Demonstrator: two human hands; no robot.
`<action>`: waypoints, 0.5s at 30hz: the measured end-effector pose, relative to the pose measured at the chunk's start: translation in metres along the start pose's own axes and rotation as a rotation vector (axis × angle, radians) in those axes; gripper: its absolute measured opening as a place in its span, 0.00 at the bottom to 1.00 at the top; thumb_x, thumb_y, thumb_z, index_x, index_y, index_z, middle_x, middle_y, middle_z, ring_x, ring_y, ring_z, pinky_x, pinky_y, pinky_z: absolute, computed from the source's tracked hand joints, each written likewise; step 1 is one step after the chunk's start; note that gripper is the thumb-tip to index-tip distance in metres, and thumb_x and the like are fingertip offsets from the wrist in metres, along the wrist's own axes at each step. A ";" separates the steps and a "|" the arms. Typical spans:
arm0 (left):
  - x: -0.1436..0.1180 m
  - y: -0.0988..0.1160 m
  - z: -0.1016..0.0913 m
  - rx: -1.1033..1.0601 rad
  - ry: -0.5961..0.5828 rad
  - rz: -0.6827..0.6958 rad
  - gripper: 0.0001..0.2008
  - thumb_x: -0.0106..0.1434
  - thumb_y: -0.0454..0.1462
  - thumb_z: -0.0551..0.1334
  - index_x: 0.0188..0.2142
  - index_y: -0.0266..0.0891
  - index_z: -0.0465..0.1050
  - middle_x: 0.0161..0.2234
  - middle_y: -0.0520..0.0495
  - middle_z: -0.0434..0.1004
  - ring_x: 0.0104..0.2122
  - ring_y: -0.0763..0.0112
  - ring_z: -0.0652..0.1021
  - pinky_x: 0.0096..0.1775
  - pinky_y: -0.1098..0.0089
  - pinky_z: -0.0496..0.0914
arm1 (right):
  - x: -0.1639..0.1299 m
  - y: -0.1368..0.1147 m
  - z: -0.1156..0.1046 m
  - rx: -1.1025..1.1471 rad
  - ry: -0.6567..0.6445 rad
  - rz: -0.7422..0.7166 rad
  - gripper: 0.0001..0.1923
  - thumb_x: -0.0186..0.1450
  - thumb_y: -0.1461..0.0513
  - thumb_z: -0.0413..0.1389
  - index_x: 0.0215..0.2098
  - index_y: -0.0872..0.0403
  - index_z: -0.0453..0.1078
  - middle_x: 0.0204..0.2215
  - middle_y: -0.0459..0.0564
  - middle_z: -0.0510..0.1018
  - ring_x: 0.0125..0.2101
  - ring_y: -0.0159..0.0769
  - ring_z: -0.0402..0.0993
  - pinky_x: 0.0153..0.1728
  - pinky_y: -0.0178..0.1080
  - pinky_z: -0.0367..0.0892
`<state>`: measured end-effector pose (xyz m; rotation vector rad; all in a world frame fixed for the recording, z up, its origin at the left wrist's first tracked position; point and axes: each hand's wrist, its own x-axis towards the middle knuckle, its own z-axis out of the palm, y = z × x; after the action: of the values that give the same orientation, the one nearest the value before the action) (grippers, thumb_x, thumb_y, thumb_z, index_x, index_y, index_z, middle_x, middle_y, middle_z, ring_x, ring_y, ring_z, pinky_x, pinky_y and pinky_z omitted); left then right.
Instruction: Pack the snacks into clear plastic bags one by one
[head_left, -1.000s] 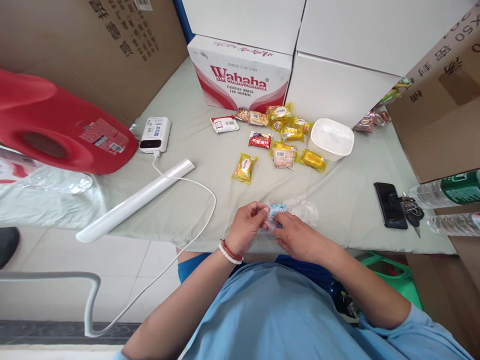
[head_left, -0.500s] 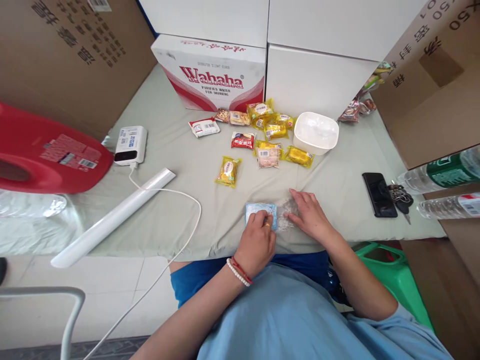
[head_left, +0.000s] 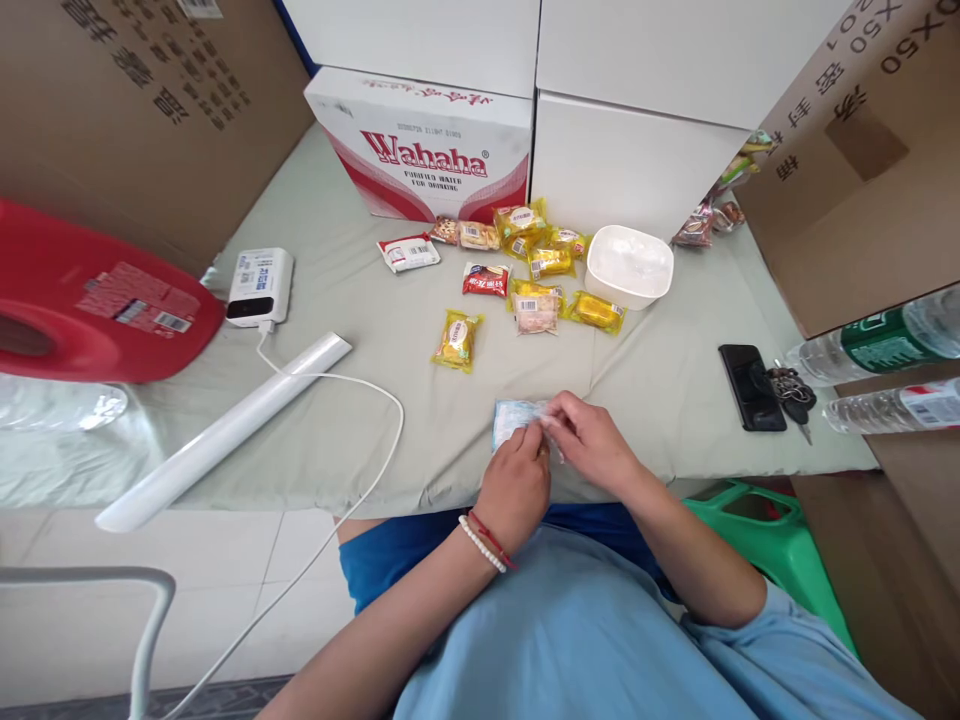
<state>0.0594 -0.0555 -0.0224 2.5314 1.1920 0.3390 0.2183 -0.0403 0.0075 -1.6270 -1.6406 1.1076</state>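
Left hand (head_left: pixel 517 482) and right hand (head_left: pixel 592 445) pinching pale blue packet (head_left: pixel 514 420), fingers closing on it, lying near white bowl (head_left: pixel 628 266), on counter (head_left: pixel 337 400)

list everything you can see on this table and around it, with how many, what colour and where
blue snack packet: one, pale blue, near table edge, in both hands
snack packets: about ten, mostly yellow, mid table
bowl: one, white, right of snacks
Wahaha box: one, white and red, back
power bank: one, white, left
tube: one, white, front left
phone: one, black, right
keys: one bunch, beside phone
water bottles: two, clear, far right
red container: one, left
left hand: pinches packet
right hand: pinches packet
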 end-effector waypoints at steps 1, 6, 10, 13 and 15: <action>-0.003 0.000 -0.002 0.003 0.004 -0.007 0.15 0.65 0.27 0.55 0.47 0.33 0.76 0.45 0.35 0.75 0.45 0.54 0.76 0.49 0.52 0.75 | 0.009 -0.003 0.007 -0.008 -0.005 -0.014 0.07 0.71 0.57 0.52 0.37 0.51 0.66 0.26 0.42 0.74 0.27 0.33 0.70 0.32 0.34 0.62; -0.023 -0.020 -0.022 -0.247 0.166 -0.046 0.17 0.66 0.32 0.55 0.52 0.39 0.75 0.55 0.37 0.76 0.55 0.55 0.76 0.56 0.52 0.73 | 0.037 0.005 0.023 -0.146 -0.036 -0.023 0.07 0.71 0.59 0.50 0.36 0.51 0.65 0.25 0.42 0.73 0.28 0.33 0.67 0.32 0.34 0.59; -0.022 -0.049 -0.022 -0.309 0.267 -0.461 0.16 0.72 0.42 0.54 0.47 0.39 0.77 0.44 0.38 0.80 0.46 0.54 0.79 0.51 0.53 0.74 | 0.031 0.012 0.027 -0.180 -0.001 -0.096 0.09 0.72 0.58 0.47 0.38 0.52 0.66 0.27 0.44 0.74 0.29 0.34 0.69 0.34 0.35 0.60; -0.008 -0.055 -0.010 -0.271 0.149 -0.524 0.17 0.69 0.48 0.58 0.42 0.38 0.77 0.37 0.40 0.78 0.41 0.54 0.78 0.45 0.56 0.73 | 0.021 0.012 0.028 -0.131 0.016 -0.100 0.10 0.72 0.58 0.47 0.40 0.52 0.67 0.27 0.45 0.75 0.30 0.36 0.71 0.35 0.36 0.64; 0.002 -0.048 -0.004 -0.245 0.176 -0.472 0.14 0.66 0.46 0.62 0.42 0.38 0.76 0.37 0.41 0.76 0.41 0.55 0.77 0.44 0.58 0.73 | 0.014 0.010 0.028 -0.047 0.029 -0.054 0.10 0.72 0.56 0.48 0.41 0.51 0.68 0.27 0.45 0.76 0.29 0.36 0.73 0.36 0.37 0.67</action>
<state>0.0255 -0.0242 -0.0374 1.9712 1.6504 0.5543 0.1979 -0.0322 -0.0173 -1.6106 -1.6934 1.0217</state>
